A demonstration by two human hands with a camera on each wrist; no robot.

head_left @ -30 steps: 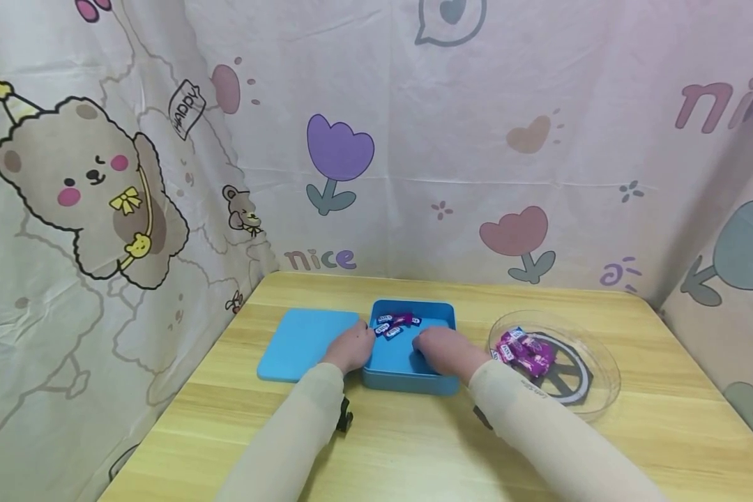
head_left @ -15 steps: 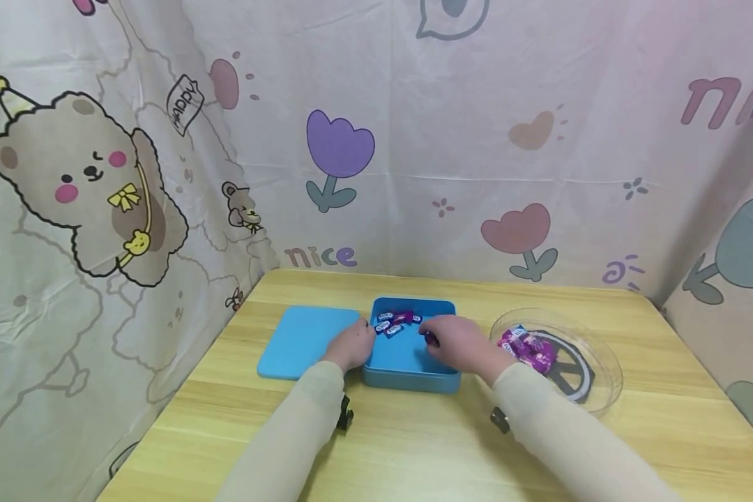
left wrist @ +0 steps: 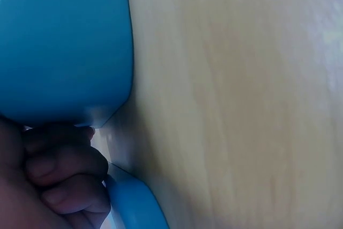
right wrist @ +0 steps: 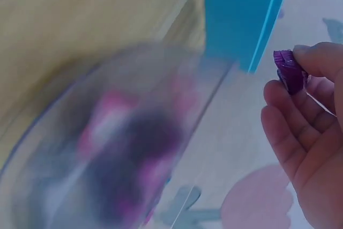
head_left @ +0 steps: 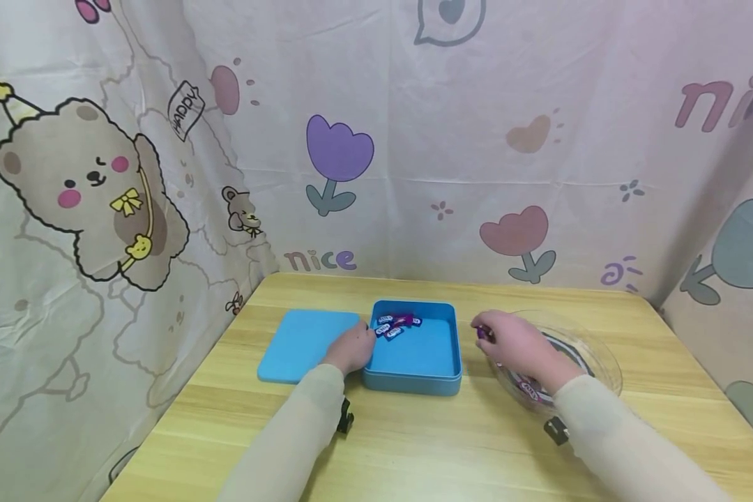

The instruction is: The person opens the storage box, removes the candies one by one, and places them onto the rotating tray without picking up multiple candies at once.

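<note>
At the left wall of the open blue box (head_left: 414, 387), my left hand (head_left: 353, 346) grips its edge; the left wrist view shows curled fingers (left wrist: 69, 164) against the box wall (left wrist: 64, 46). My right hand (head_left: 516, 341) is in the air between the box and a clear round dish (head_left: 604, 359). Its thumb and fingers pinch a small purple wrapped candy (right wrist: 291, 72). Several wrapped candies (head_left: 394, 325), purple and blue with white print, lie in the back left of the box. More candies (head_left: 530, 389) lie in the dish, partly hidden under my right hand and forearm.
A flat light-blue lid (head_left: 298, 345) lies on the wooden table (head_left: 408, 453), left of the box and partly behind my left hand. A patterned curtain (head_left: 427, 230) stands behind the table and at both sides.
My right hand has come up out of the box and moved right toward the dish, with the purple candy in its fingers. The left hand stays at the box edge.
</note>
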